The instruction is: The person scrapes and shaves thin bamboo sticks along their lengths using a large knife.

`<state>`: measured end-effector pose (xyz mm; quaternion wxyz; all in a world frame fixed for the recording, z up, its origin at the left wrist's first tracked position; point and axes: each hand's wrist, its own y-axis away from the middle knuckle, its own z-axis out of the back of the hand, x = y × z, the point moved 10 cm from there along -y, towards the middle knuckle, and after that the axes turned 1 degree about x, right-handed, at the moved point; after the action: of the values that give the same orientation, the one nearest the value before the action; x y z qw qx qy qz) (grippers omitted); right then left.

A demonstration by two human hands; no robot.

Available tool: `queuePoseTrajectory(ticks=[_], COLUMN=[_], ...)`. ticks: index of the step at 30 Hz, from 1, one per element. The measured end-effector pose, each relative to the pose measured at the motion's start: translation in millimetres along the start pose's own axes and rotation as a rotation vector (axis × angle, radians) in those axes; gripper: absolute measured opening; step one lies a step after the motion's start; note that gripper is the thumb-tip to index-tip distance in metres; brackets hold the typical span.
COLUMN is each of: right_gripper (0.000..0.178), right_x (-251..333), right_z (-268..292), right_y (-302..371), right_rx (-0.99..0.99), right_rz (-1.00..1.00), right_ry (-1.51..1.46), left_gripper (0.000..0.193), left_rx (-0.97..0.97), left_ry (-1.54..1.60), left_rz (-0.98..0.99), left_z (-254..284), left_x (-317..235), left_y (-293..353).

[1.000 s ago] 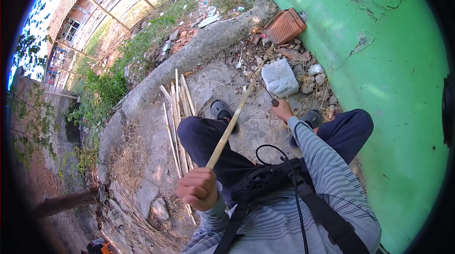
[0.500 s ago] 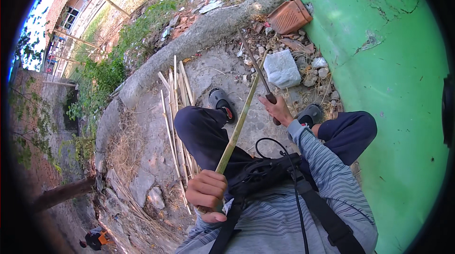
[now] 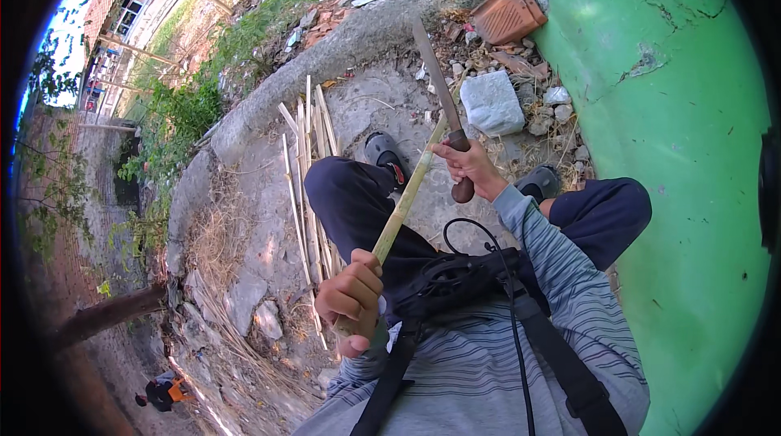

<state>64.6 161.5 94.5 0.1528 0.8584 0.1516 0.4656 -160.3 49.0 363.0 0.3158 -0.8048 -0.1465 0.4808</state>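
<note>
My left hand [image 3: 351,303] is closed round the near end of a greenish bamboo strip [image 3: 404,205], which slants up and away to the right across my lap. In my right hand [image 3: 472,166] is a machete with a brown wooden handle [image 3: 461,185]. Its long dark blade [image 3: 437,70] points away from me, its broad side showing. The right fingertips are at the strip's far part, touching it or very close. Behind the blade and hand, the strip's far tip is partly hidden.
A bundle of split bamboo strips [image 3: 303,167] lies on the ground left of my bent knee. Beyond are a whitish stone block [image 3: 491,102], an orange clay brick [image 3: 509,15] and rubble. A green wall [image 3: 675,216] stands on the right. A person [image 3: 167,391] is at the far lower left.
My right hand has moved slightly left, its fingers now up at the strip. The machete has turned, showing more of its blade's flat side. The left hand keeps its grip.
</note>
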Motion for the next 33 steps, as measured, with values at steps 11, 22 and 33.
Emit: queuePoseTrajectory(ticks=[11,22,33], right_gripper=[0.028,0.029,0.025], right_x=[-7,20,65], right_z=[-5,5,-55], right_y=[6,61,111], right_rx=[0.003,0.005,0.282], right_rz=[-0.073,-0.021,0.437], right_ry=[-0.087,0.279,1.031], left_gripper=[0.069,0.071,0.073], left_rx=[0.236,0.327,-0.027], left_ry=[-0.409,-0.178,-0.244], left_rz=[0.325,0.009,0.058], left_z=[9,-27,-14], left_x=[76,71,89], left_y=[-1,-21,-7])
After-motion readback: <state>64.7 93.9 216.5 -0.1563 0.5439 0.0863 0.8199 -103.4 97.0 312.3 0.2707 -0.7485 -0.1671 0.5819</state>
